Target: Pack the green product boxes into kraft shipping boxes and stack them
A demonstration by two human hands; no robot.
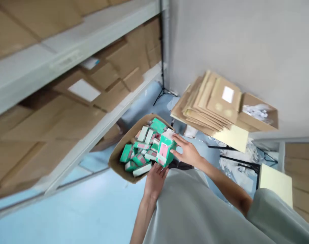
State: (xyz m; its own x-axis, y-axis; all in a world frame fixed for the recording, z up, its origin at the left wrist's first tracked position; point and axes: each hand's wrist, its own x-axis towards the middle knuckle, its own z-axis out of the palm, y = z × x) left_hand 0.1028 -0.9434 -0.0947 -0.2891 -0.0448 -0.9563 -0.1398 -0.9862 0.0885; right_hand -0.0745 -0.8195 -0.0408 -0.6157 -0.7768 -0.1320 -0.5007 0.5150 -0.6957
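Note:
My right hand (188,150) is closed on a green box (163,150) with a pink label and a white top. The thumb and fingers press on its right side and upper edge. Just below the box is my left hand (156,178), its fingers stretched out near the bottom edge; whether they touch it I cannot tell. Behind both hands a large open carton (114,149) stands tilted in view, holding several small green and white boxes (139,158) in a loose heap.
At left, shelving (134,98) carries brown cartons (75,118). Flattened cardboard (212,98) is stacked on a small table at right, beside an open box (258,122) with white paper inside. A pale stool (276,184) and plastic wrapping (238,166) lie further right on the blue floor (93,210).

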